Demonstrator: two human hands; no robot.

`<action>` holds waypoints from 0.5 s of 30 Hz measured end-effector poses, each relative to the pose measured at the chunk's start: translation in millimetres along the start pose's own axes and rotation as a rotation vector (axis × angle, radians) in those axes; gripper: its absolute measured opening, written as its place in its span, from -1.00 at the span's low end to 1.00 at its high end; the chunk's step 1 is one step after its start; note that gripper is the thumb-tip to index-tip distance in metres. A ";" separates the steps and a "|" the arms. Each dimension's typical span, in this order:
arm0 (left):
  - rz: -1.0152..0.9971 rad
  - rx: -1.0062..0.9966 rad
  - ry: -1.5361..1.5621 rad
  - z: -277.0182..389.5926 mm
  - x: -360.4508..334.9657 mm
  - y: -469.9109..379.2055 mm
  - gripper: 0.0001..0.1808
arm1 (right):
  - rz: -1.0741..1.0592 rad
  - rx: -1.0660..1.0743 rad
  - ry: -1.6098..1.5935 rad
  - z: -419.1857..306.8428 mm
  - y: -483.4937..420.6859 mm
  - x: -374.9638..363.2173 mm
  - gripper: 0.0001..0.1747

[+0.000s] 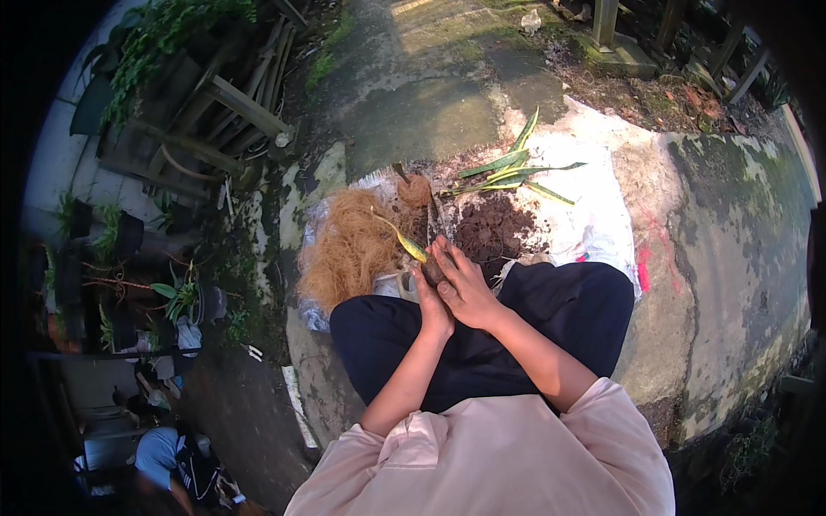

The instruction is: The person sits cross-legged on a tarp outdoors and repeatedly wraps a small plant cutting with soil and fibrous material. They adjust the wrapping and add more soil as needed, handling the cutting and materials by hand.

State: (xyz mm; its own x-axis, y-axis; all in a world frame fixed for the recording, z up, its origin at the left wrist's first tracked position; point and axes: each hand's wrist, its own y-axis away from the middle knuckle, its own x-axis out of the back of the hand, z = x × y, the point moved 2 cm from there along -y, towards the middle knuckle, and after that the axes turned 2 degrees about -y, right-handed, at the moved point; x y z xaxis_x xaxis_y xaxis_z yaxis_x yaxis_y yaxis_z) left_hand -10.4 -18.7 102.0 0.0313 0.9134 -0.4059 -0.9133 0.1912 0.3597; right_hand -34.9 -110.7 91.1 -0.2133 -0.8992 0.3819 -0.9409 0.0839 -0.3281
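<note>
Between my two palms, above my crossed legs, is a dark ball of soil (pixel 433 271) with a yellow-edged snake plant leaf (pixel 408 246) sticking out of it, tilted up to the left. My left hand (pixel 432 303) cups the ball from the left and below. My right hand (pixel 466 284) lies over its right side, fingers extended. A heap of brown coconut fibre (pixel 352 248) lies left of my hands. Beyond them sits a fibre-wrapped ball (pixel 414 191) with a short stem. Dark loose soil (pixel 493 232) is heaped to the right, and several variegated snake plant leaves (pixel 513 171) lie behind it.
A white plastic sheet (pixel 603 213) lies under the materials on mossy concrete (pixel 723 258). Wooden slats (pixel 248 106) and potted plants (pixel 184 300) stand to the left. At lower left another person (pixel 161 458) in a blue top bends over. Posts (pixel 605 26) rise at the far right.
</note>
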 end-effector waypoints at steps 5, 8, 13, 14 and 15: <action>0.129 0.263 0.248 -6.5 41.7 -31.7 -0.29 | -0.191 0.010 0.073 -17.9 -8.2 6.0 -0.23; 0.064 0.310 0.160 1.3 34.7 -35.1 -0.36 | -0.128 0.043 0.310 -17.3 -7.7 6.5 -0.30; -0.007 0.343 0.103 2.1 31.3 -38.3 -0.52 | -0.042 0.063 0.373 -5.5 -8.4 1.8 -0.36; -0.018 0.343 0.099 2.1 29.1 -37.4 -0.52 | -0.038 0.059 0.374 -3.1 -9.1 1.0 -0.37; -0.028 0.341 0.097 2.7 27.5 -36.4 -0.53 | -0.036 0.056 0.374 -0.9 -9.4 -0.2 -0.37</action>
State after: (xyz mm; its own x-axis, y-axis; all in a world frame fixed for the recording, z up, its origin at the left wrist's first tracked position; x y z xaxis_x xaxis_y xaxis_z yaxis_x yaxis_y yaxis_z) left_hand 24.8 0.4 80.0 0.0007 0.8710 -0.4913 -0.7242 0.3393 0.6004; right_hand -26.3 -110.9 94.8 -0.2714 -0.6813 0.6798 -0.9360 0.0224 -0.3513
